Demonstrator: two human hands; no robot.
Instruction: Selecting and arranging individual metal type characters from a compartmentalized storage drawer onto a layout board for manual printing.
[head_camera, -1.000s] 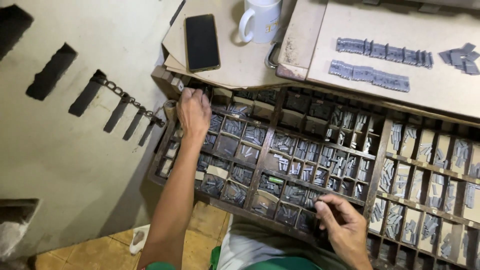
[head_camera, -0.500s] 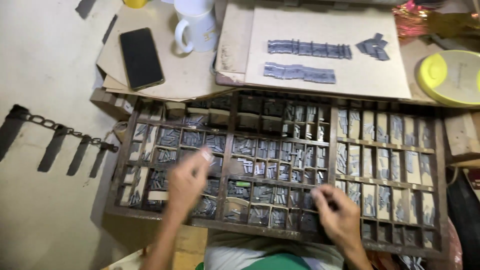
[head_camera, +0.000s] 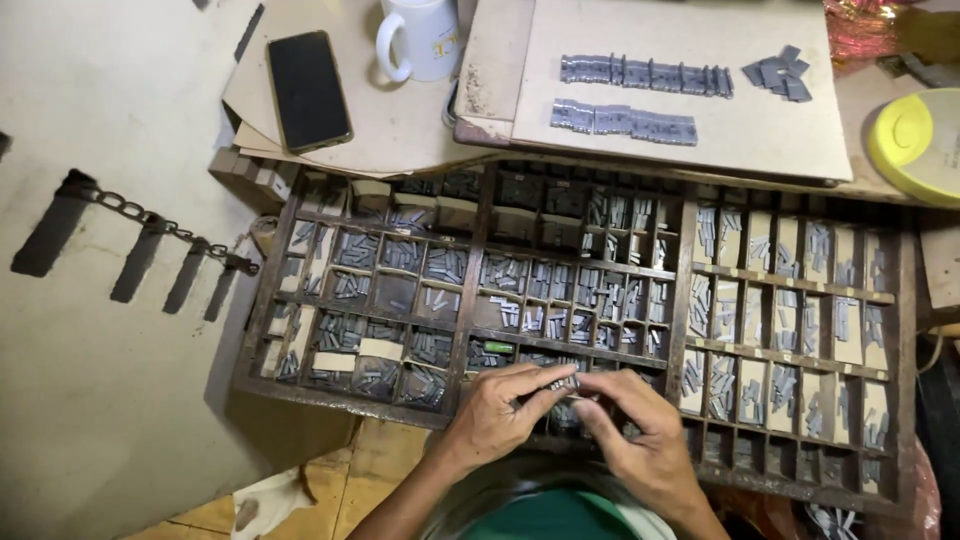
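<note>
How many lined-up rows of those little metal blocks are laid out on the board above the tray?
2. The upper row lies across the pale board; the lower row lies just beneath it. A loose small heap sits to their right, not lined up.

Your worktop (head_camera: 400, 140) carries cardboard sheets, with a black phone (head_camera: 308, 90) at ten o'clock, a white mug (head_camera: 420, 38) at eleven, and a yellow lid (head_camera: 915, 145) at two.
</note>
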